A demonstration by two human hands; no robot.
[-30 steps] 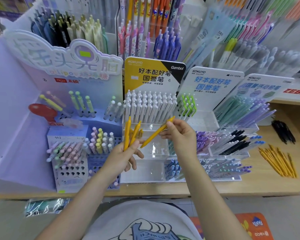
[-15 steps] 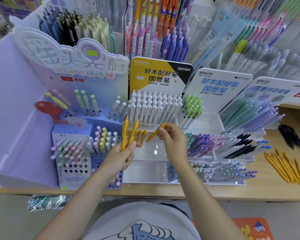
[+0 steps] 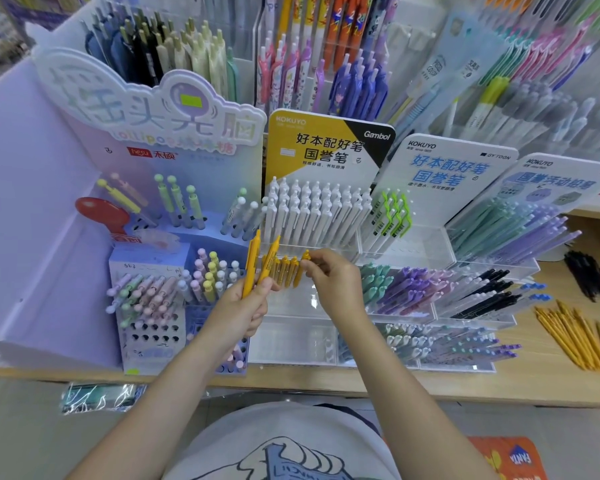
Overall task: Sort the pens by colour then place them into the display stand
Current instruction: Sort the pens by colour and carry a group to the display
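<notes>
The left hand grips two yellow pens upright, while the right hand pinches a yellow pen standing in the clear display stand beside a short row of yellow pens. White pens rise just behind that row. Lilac and black pens fill compartments to the right. More loose yellow pens lie on the wooden counter, far right.
</notes>
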